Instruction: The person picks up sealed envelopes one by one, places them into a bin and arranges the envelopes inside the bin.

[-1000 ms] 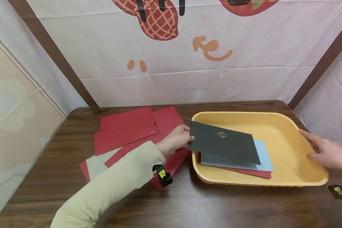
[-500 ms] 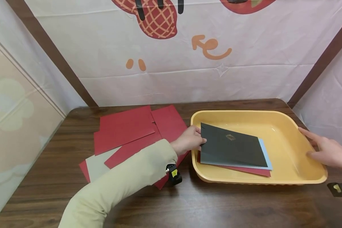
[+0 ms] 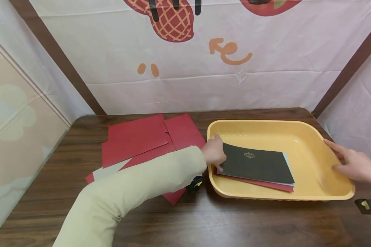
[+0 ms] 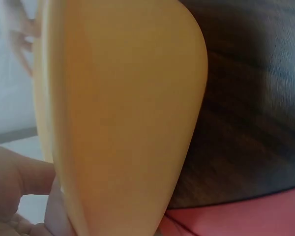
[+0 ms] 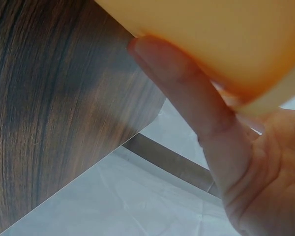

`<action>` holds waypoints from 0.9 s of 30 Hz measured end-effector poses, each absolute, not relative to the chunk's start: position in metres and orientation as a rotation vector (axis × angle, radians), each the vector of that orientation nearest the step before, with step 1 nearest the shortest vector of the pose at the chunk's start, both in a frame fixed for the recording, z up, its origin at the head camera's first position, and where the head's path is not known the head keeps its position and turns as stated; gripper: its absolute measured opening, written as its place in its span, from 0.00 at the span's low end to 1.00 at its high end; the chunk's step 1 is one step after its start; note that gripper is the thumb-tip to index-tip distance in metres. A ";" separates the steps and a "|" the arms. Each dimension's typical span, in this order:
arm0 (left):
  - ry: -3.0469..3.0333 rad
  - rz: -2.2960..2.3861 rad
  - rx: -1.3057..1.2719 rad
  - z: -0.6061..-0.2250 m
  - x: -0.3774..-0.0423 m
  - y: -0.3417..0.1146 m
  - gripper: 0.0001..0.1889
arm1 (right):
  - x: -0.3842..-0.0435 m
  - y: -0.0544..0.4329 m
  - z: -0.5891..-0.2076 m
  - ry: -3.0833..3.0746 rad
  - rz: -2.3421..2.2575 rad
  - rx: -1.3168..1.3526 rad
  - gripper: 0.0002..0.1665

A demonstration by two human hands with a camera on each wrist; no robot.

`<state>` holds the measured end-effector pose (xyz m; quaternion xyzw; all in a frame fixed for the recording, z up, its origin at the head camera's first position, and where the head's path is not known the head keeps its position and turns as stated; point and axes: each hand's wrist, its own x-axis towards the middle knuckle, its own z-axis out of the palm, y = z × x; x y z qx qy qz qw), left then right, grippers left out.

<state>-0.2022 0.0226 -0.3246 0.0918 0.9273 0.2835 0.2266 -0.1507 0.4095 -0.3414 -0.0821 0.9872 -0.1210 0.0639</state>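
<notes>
In the head view a flat dark green-black card [image 3: 256, 166] with a gold emblem lies on a stack in the yellow plastic tray [image 3: 315, 151]. Beneath it show edges of a light blue sheet [image 3: 287, 160] and a red card [image 3: 278, 187]. My left hand [image 3: 214, 151] reaches over the tray's left rim, thumb and a finger spread along the dark card's left edge; its other fingers are hidden. My right hand [image 3: 357, 166] holds the tray's right rim. In the right wrist view a digit of that hand [image 5: 265, 172] presses along the tray's outer wall.
Several red cards [image 3: 136, 137] overlap in a loose pile on the brown wooden table [image 3: 65, 161], left of the tray. A pale grey sheet [image 3: 103, 172] pokes out beneath them. A printed cloth [image 3: 120, 92] hangs behind the table.
My left hand moved right and laid the dark card down onto the stack in the tray, then let go and spread at its left edge. The right hand stayed on the rim.
</notes>
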 end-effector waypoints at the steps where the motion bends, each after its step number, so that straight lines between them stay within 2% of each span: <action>1: 2.567 0.714 0.273 -0.325 -0.203 0.024 0.35 | -0.151 0.410 -0.341 2.983 -0.366 -0.249 0.53; 10: 2.567 0.204 0.531 -0.319 -0.210 0.032 0.10 | -0.150 0.410 -0.340 2.978 -0.360 -0.242 0.53; 16: 2.493 0.211 0.522 -0.320 -0.210 0.035 0.13 | -0.150 0.410 -0.341 2.978 -0.359 -0.244 0.52; 22: 2.473 0.257 0.459 -0.321 -0.209 0.037 0.07 | -0.150 0.411 -0.343 2.980 -0.359 -0.243 0.53; 27: 2.489 0.264 0.445 -0.322 -0.209 0.038 0.07 | -0.151 0.412 -0.342 2.989 -0.355 -0.246 0.53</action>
